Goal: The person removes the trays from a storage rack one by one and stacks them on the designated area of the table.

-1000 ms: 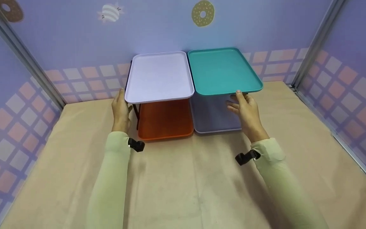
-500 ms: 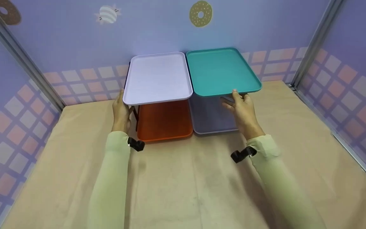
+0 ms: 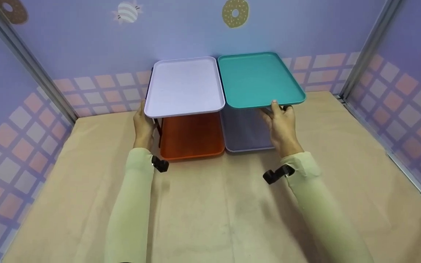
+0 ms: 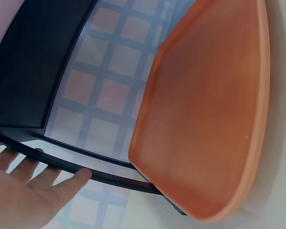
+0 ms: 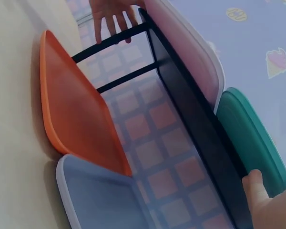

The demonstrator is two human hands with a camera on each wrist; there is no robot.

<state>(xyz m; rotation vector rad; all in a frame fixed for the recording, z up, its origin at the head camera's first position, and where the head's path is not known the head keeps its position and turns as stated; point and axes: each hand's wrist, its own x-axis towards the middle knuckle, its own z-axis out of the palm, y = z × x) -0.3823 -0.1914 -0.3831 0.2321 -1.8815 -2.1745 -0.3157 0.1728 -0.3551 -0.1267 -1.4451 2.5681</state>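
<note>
A black rack with thin legs [image 4: 109,179] carries a pale lilac tray [image 3: 185,87] and a teal tray [image 3: 261,80] side by side on its top board [image 5: 181,90]. An orange tray [image 3: 192,137] and a grey-lilac tray [image 3: 247,129] lie below it. At the rack's left side, my left hand [image 3: 144,126] touches a leg, with its fingers [image 4: 74,183] mostly straight across the bar. My right hand [image 3: 283,126] grips the teal tray's front edge, thumb on the rim and fingers underneath, partly hidden by the tray.
Beige cloth [image 3: 192,208] covers the table in front of the trays. A patterned back wall [image 3: 181,29] stands close behind the rack, with side walls at left and right. A black camera is strapped to each wrist.
My right hand has closed more tightly at the teal tray's front edge, its fingers drawing in beneath. My left hand has edged inward against the rack's leg. The trays keep the same arrangement.
</note>
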